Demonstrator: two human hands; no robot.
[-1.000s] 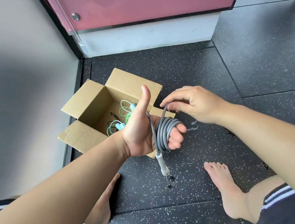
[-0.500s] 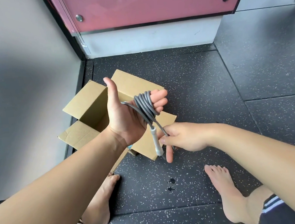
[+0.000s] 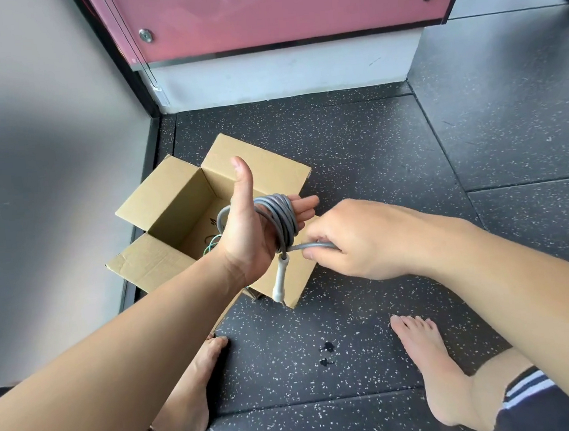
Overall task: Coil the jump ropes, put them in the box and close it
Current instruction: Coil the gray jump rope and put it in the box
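Our right hand [image 3: 357, 240] pinches the free tail of the grey jump rope [image 3: 282, 222], fingers curled round it. The coil lies just left of this grip, wound on the straight fingers of our left hand [image 3: 254, 235], thumb up. The tail runs roughly level from grip to coil, across the loops. One handle [image 3: 278, 281] hangs below. The open box [image 3: 172, 204] sits beyond the coil, nearer the left hand.

One wide-angle camera, worn on the person's head, looks forward and steeply down from close range. Both forearms [image 3: 150, 347] reach in from the bottom corners; the open cardboard box [image 3: 172, 204] sits left of centre on the speckled floor [image 3: 374, 159], bare feet [image 3: 434, 367] below, pink panel [image 3: 275, 6] along the top edge.
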